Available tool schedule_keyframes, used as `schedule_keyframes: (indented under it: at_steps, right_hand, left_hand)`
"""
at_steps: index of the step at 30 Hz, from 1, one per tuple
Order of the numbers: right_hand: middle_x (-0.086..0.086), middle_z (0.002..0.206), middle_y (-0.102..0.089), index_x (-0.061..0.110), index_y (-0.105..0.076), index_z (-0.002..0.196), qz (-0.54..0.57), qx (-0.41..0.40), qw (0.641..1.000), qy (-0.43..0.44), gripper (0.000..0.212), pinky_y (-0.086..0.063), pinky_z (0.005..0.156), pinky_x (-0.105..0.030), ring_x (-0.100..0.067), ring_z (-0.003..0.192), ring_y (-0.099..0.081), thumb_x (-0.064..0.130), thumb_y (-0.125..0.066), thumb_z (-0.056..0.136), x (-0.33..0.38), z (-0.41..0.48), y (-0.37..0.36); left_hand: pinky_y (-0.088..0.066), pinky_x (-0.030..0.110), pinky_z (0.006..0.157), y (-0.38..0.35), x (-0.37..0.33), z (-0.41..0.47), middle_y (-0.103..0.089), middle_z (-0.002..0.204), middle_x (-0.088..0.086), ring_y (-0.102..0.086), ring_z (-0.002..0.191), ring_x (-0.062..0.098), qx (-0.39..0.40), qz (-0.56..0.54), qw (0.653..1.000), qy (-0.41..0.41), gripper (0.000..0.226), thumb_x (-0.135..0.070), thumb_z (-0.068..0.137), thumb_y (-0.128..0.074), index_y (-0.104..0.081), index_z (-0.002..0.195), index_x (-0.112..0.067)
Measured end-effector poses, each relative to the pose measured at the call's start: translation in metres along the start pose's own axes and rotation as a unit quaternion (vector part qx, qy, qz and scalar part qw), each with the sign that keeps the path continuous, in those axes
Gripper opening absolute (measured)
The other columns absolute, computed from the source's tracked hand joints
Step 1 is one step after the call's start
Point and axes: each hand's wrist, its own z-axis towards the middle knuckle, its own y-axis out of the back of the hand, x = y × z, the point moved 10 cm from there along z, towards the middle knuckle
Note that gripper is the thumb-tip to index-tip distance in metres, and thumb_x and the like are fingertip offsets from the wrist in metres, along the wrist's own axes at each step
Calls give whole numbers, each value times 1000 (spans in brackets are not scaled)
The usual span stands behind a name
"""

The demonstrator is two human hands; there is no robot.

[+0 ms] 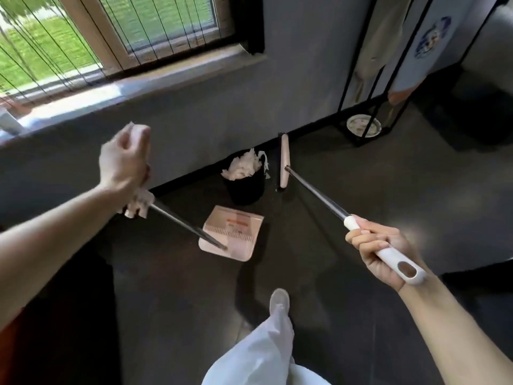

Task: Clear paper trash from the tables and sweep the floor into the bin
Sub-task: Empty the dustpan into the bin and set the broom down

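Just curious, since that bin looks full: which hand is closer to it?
Left. The left hand, gripping the dustpan handle and crumpled paper, is out to the bin's left; the right hand, gripping the broom handle, sits farther back to its right.

L hand (122,162), R hand (388,243), forearms bare. Loose white trousers (266,354) w/ soft folds. Pale grey shoe (279,300), rounded toe.

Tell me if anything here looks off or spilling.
The black bin is overfull: crumpled paper heaps above its rim, one piece hanging over the side. The left hand grips paper scraps together with the dustpan handle.
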Motion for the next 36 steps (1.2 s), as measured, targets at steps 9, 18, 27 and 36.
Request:
schedule_keyframes:
  at_steps: [9, 18, 27, 36]
  right_hand:
    - [0, 62, -37, 14, -41, 89, -11, -64, 995, -75, 13, -34, 29, -10, -3, 33, -40, 8, -51, 84, 58, 95, -10]
    - [2, 67, -34, 13, -39, 87, -74, -106, 984, -122, 14, -35, 31, -9, -3, 35, -40, 5, -50, 90, 140, 177, -12]
    - [-2, 58, -44, 13, -42, 93, -239, -96, 941, -220, 9, -38, 31, -12, -4, 36, -44, 10, -49, 98, 250, 300, -36]
    - [-4, 63, -36, 11, -41, 90, -388, -147, 851, -322, 9, -32, 28, -13, -8, 42, -37, 9, -44, 98, 265, 386, -46]
  left_hand:
    - [-47, 20, 45, -164, 62, 1, -62, 99, 0, -54, 54, 5, 170, -4, 981, 96, 60, -36, 95, -56, -24, 143, -54]
    - [-57, 32, 66, -288, 50, 3, -45, 142, -8, -63, 72, 11, 230, -15, 965, 128, 59, -37, 97, -51, -20, 140, -60]
    - [-48, 17, 46, -381, 51, 13, -58, 128, 3, -64, 63, -1, 169, -7, 965, 200, 58, -33, 96, -55, -27, 136, -64]
    - [-33, -5, 84, -376, 54, 31, -53, 116, -33, -44, 103, -28, 73, 51, 975, 202, 51, -31, 93, -58, -39, 130, -62]
